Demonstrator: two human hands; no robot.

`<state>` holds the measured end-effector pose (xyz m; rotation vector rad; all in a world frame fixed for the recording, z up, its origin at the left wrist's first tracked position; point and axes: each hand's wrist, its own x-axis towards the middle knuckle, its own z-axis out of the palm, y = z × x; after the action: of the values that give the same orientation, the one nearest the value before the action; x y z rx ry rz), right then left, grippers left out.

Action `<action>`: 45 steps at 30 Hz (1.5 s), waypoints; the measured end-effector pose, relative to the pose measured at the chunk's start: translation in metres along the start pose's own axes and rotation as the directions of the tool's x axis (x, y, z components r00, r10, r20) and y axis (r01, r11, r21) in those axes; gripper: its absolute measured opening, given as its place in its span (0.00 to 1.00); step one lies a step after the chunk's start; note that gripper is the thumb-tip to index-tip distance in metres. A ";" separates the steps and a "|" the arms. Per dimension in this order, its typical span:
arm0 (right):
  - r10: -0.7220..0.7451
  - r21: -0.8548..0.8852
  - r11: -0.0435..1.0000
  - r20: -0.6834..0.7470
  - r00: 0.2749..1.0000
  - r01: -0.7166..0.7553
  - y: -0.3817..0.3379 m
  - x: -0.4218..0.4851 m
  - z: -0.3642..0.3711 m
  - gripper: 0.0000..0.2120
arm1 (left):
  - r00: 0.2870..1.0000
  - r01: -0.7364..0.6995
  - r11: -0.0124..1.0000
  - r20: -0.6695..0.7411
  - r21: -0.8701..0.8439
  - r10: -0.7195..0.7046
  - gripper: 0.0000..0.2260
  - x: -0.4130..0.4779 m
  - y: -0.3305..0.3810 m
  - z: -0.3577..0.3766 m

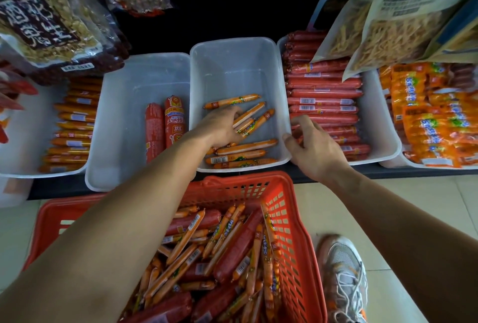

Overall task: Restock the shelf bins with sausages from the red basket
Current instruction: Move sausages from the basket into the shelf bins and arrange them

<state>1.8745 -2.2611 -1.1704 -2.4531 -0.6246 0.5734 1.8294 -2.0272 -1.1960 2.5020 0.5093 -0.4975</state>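
The red basket (289,232) sits on the floor below the shelf, full of thin orange sausages and thick red ones. My left hand (223,126) reaches into the middle clear bin (232,64) and is shut on a few thin orange sausages (252,119). More orange sausages (243,152) lie loose at the bin's front. My right hand (314,146) rests on the rim between this bin and the bin of red sausages (323,101), with curled fingers that hold nothing.
A clear bin (134,84) to the left holds two thick red sausages (165,126). Further left is a bin of orange sausages (75,126); at far right, orange multipacks (434,115). Snack bags (388,12) hang overhead. My shoe (344,278) stands beside the basket.
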 end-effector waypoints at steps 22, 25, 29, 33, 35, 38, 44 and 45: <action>-0.001 -0.009 1.000 -0.007 1.000 0.001 0.000 -0.001 0.001 0.15 | 0.991 -0.109 0.988 -0.071 0.107 0.117 0.17 0.015 0.021 0.008; -0.001 -0.026 1.000 -0.011 1.000 0.000 0.000 0.000 0.003 0.15 | 0.987 -0.080 0.989 -0.128 0.128 0.097 0.11 0.018 0.028 0.015; 0.005 -0.029 1.000 -0.006 1.000 -0.005 0.000 0.001 0.003 0.15 | 0.991 -0.106 0.979 -0.058 0.176 0.118 0.10 0.010 0.024 0.011; 0.000 -0.033 0.999 -0.008 1.000 0.000 0.001 0.000 0.004 0.15 | 0.994 -0.103 0.974 -0.006 0.203 0.107 0.08 -0.001 0.008 0.002; 0.005 -0.035 0.999 -0.006 1.000 -0.005 0.001 0.000 0.004 0.15 | 0.995 -0.102 0.976 0.000 0.192 0.104 0.08 -0.002 0.001 -0.001; 0.006 -0.033 0.999 -0.007 1.000 -0.006 0.001 0.000 0.004 0.16 | 0.987 -0.110 0.989 -0.107 0.103 0.121 0.10 -0.002 0.001 -0.001; 0.019 -0.036 0.999 0.004 1.000 -0.019 0.000 0.003 0.004 0.15 | 0.991 -0.126 0.976 -0.055 -0.176 0.119 0.13 0.003 -0.001 0.009; 0.021 -0.039 0.999 0.001 1.000 -0.021 0.000 0.003 0.005 0.15 | 0.988 -0.136 0.978 -0.099 -0.159 0.122 0.12 0.005 -0.002 0.007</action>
<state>1.8744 -2.2577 -1.1746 -2.4986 -0.6174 0.5764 1.8311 -2.0284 -1.2044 2.3855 0.4007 -0.2832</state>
